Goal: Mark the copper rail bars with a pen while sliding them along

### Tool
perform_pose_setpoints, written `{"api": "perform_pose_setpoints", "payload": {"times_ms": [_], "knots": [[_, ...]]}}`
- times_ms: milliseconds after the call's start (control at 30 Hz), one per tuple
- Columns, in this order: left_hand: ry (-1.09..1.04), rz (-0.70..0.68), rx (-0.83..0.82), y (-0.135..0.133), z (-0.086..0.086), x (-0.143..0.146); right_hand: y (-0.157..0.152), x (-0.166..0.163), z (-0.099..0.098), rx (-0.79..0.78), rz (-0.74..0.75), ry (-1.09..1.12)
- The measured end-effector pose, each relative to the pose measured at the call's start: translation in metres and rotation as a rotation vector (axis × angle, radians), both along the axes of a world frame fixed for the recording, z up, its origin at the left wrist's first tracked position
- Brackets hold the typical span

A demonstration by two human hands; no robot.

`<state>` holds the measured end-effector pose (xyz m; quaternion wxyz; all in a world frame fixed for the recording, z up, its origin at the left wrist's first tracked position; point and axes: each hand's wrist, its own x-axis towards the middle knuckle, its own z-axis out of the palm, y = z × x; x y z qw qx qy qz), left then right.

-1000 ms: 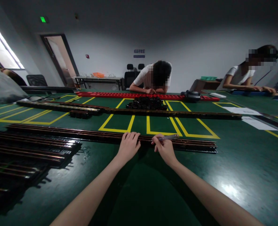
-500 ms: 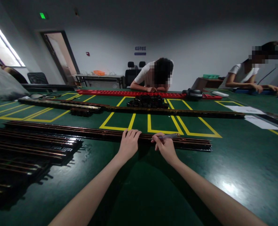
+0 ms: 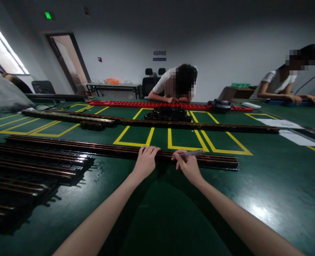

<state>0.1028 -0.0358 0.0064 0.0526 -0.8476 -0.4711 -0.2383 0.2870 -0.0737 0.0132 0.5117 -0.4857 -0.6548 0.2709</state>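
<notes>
A long dark strip with copper-coloured rails (image 3: 216, 161) lies across the green table in front of me. My left hand (image 3: 146, 163) rests on it, fingers bent over its far edge. Just to the right, my right hand (image 3: 187, 165) is closed on a clear pen-like tool (image 3: 193, 153) whose tip points left at the strip. Both forearms reach in from the bottom of the view.
A stack of similar strips (image 3: 34, 167) lies at the left. Another long strip (image 3: 200, 126) and a pile of black parts (image 3: 168, 114) lie farther back, then a red rail (image 3: 146, 105). Two people sit across the table and at right; papers (image 3: 287, 129) lie right.
The strip under my hands has slid a little to the left; its right end is now nearer my right hand. Both hands keep their hold and place.
</notes>
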Motion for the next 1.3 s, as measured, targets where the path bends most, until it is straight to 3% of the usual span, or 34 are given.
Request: {"api": "perform_pose_setpoints", "payload": {"times_ms": [167, 800, 1300], "knots": [[-0.045, -0.02, -0.067, 0.0005, 0.0027, -0.0022, 0.0013, -0.0003, -0.0021, 0.017, -0.018, 0.003], [0.007, -0.002, -0.036, 0.0026, 0.0011, -0.0007, 0.0, -0.0012, 0.0009, 0.011, -0.009, 0.001], [0.067, 0.037, 0.072, -0.0007, -0.002, 0.0061, -0.0005, -0.0027, 0.0024, 0.033, -0.029, -0.02]]}}
